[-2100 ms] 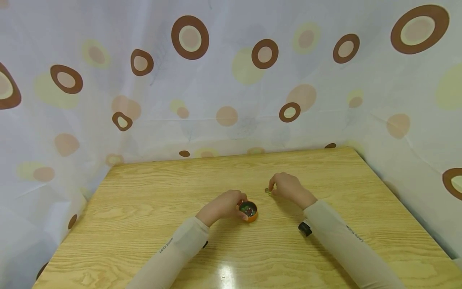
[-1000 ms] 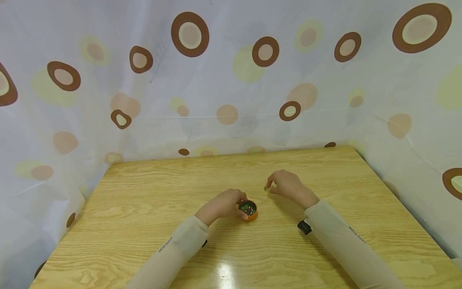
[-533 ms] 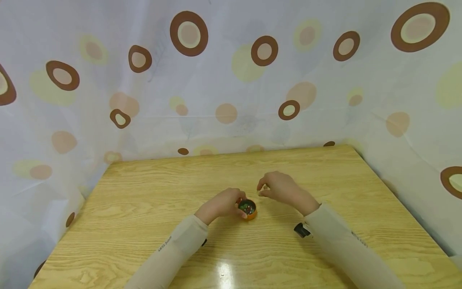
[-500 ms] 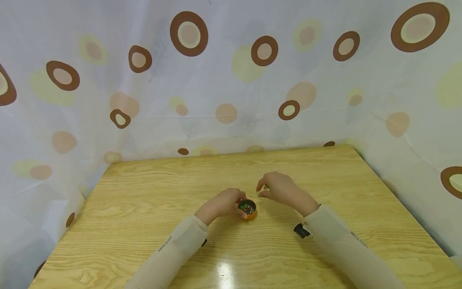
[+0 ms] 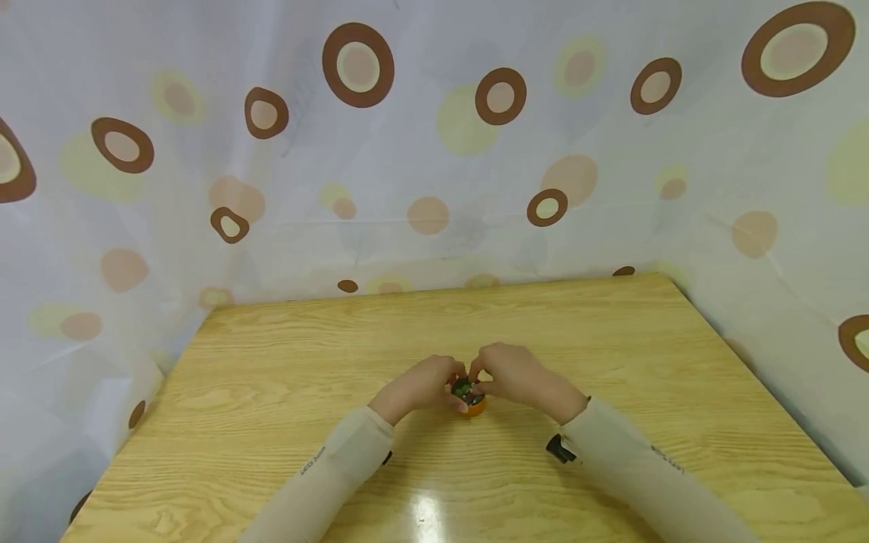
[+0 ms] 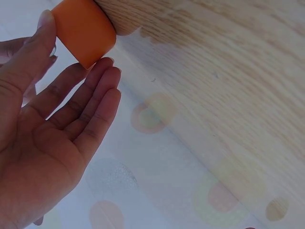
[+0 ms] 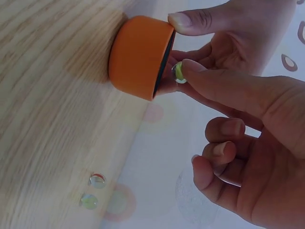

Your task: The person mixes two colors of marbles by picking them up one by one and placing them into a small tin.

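My left hand (image 5: 422,383) holds a small orange bowl (image 5: 475,410) with a dark inside, thumb and fingers at its rim. The bowl stands upright on the wooden table, and green and reddish marbles (image 5: 464,389) show in it. Over its mouth is my right hand (image 5: 517,375), pinching a clear marble (image 7: 179,72) with a yellow-green swirl. That marble is at the opening in the right wrist view, while the other right fingers curl loosely. The left wrist view shows the bowl's outer wall (image 6: 85,31) between thumb and fingers.
Two more marbles lie on the table in the right wrist view: one with a red swirl (image 7: 97,180), one greenish (image 7: 88,201). The head view hides them. A patterned white curtain (image 5: 380,249) hangs along the table's back and sides.
My right hand has picked up a marble from the table and moved left and nearer, to the bowl's mouth. The left hand has kept its hold on the bowl.
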`<state>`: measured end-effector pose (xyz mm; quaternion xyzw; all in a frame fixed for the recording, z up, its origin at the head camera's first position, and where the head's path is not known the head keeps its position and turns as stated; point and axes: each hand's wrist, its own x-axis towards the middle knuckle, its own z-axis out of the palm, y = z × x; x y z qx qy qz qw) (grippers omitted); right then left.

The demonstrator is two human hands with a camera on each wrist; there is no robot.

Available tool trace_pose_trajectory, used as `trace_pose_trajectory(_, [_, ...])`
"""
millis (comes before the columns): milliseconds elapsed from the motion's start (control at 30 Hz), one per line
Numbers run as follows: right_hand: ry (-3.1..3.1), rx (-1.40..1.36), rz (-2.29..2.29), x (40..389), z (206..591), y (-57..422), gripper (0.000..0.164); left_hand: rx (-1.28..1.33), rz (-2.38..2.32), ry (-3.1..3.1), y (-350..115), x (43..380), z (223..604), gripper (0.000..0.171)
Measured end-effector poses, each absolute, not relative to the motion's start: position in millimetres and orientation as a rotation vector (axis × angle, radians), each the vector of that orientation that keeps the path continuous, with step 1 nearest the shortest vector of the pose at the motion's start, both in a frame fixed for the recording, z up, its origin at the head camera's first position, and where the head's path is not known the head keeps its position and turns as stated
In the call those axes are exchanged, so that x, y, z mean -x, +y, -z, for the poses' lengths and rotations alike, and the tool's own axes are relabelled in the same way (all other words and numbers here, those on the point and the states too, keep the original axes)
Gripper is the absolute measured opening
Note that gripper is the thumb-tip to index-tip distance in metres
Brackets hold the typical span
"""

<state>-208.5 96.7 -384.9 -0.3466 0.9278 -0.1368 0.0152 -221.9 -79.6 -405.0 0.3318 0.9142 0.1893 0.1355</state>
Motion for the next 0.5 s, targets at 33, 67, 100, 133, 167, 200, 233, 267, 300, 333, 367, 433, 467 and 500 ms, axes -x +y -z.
trace_pose_trajectory(33, [2.876, 1.081, 0.434, 208, 385, 96, 0.011, -0.967, -0.547, 2.647, -80, 222, 405, 0.039])
trace_pose_trajectory(67, [2.867, 1.076, 0.438, 208, 385, 96, 0.011, -0.971, -0.544, 2.649, -80, 222, 405, 0.04])
trace_pose_trajectory(100, [2.86, 1.072, 0.446, 207, 385, 96, 0.011, -0.971, -0.543, 2.648, -79, 222, 405, 0.04])
trace_pose_trajectory(133, [2.861, 1.069, 0.447, 207, 385, 97, 0.012, -0.971, -0.545, 2.647, -79, 222, 406, 0.04])
trace_pose_trajectory(167, [2.868, 1.07, 0.441, 208, 386, 97, 0.012, -0.969, -0.543, 2.647, -79, 223, 406, 0.04])
trace_pose_trajectory(200, [2.874, 1.07, 0.441, 208, 386, 98, 0.012, -0.968, -0.539, 2.648, -79, 223, 406, 0.04])
trace_pose_trajectory(233, [2.886, 1.07, 0.438, 209, 386, 98, 0.012, -0.969, -0.536, 2.649, -79, 223, 406, 0.04])
trace_pose_trajectory(267, [2.899, 1.063, 0.435, 210, 386, 99, 0.012, -0.967, -0.534, 2.652, -79, 223, 406, 0.04])
trace_pose_trajectory(300, [2.909, 1.06, 0.437, 211, 387, 100, 0.011, -0.965, -0.534, 2.653, -79, 223, 406, 0.04])
trace_pose_trajectory(333, [2.923, 1.056, 0.429, 212, 387, 101, 0.01, -0.965, -0.532, 2.655, -78, 223, 406, 0.039])
trace_pose_trajectory(367, [2.932, 1.052, 0.424, 214, 387, 102, 0.009, -0.964, -0.529, 2.66, -78, 223, 406, 0.039])
trace_pose_trajectory(433, [2.939, 1.027, 0.425, 217, 387, 104, 0.008, -0.963, -0.522, 2.667, -78, 224, 407, 0.039])
trace_pose_trajectory(467, [2.941, 1.011, 0.428, 218, 388, 106, 0.008, -0.963, -0.518, 2.671, -78, 224, 407, 0.039])
trace_pose_trajectory(500, [2.941, 0.997, 0.432, 220, 388, 107, 0.008, -0.962, -0.512, 2.673, -78, 224, 407, 0.039])
